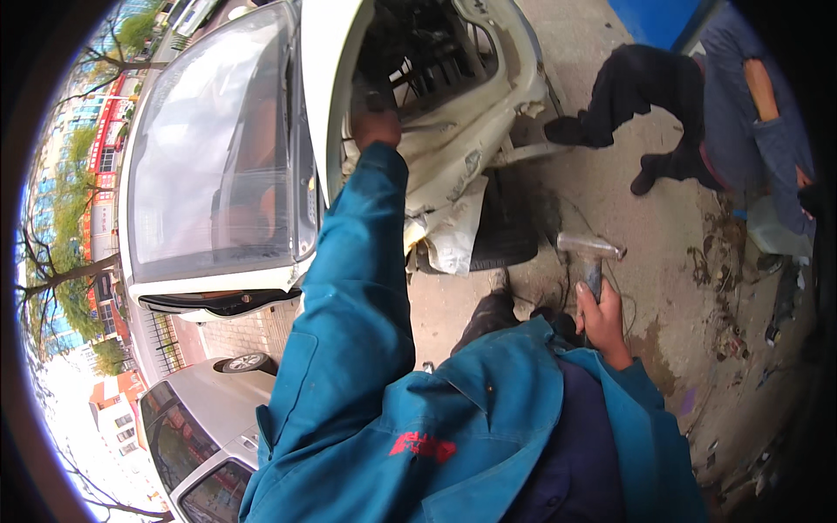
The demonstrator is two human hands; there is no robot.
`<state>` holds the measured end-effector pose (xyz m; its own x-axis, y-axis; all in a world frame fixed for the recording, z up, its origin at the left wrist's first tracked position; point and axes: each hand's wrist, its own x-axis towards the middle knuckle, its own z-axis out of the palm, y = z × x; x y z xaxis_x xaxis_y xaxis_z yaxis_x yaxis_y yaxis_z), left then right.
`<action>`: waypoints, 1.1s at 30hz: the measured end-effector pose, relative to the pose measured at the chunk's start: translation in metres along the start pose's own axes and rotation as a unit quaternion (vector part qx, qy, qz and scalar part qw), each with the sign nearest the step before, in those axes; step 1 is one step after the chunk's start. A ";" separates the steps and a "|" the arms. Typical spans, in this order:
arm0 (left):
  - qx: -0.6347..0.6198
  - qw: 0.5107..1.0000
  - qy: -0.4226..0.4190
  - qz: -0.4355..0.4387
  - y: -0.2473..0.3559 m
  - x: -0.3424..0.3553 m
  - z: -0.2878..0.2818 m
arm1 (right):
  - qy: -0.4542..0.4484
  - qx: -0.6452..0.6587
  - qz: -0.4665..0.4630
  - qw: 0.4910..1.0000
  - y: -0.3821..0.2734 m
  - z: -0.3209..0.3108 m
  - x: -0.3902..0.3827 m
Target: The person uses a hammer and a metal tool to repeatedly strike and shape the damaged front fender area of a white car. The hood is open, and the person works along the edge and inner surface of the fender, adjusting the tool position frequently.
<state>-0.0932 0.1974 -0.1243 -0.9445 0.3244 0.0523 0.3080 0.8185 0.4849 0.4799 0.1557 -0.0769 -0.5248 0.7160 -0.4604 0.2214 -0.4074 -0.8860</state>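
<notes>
My right hand (603, 321) is closed round the grip of a hammer (592, 247), with its metal head up and lying crosswise. It hangs over the ground, apart from the vehicle. My left arm stretches forward to the opened front of a white vehicle (466, 131), whose body panels are bent and scraped. There my left hand (377, 130) reaches in at the shadowed edge of the front bay. Dark parts sit just past it, and its fingers cannot be made out. Below the crumpled panel corner (458, 228) is a black tyre (510, 222).
A windshield (214, 148) spans the left. At the upper right a person in dark trousers (649, 87) sits or crouches near the vehicle. Loose debris (724, 279) lies on the ground at right. A silver car (205, 410) stands at lower left.
</notes>
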 end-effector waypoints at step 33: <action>-0.225 0.913 0.041 0.337 0.013 -0.254 -0.100 | 0.015 -0.081 -0.009 0.997 -0.027 0.027 0.000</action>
<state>0.1389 0.0785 -0.0435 -0.5686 0.6308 0.5281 0.7617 0.1613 0.6275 0.4518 0.1507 -0.0516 -0.5052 0.7398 -0.4445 0.3437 -0.3000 -0.8899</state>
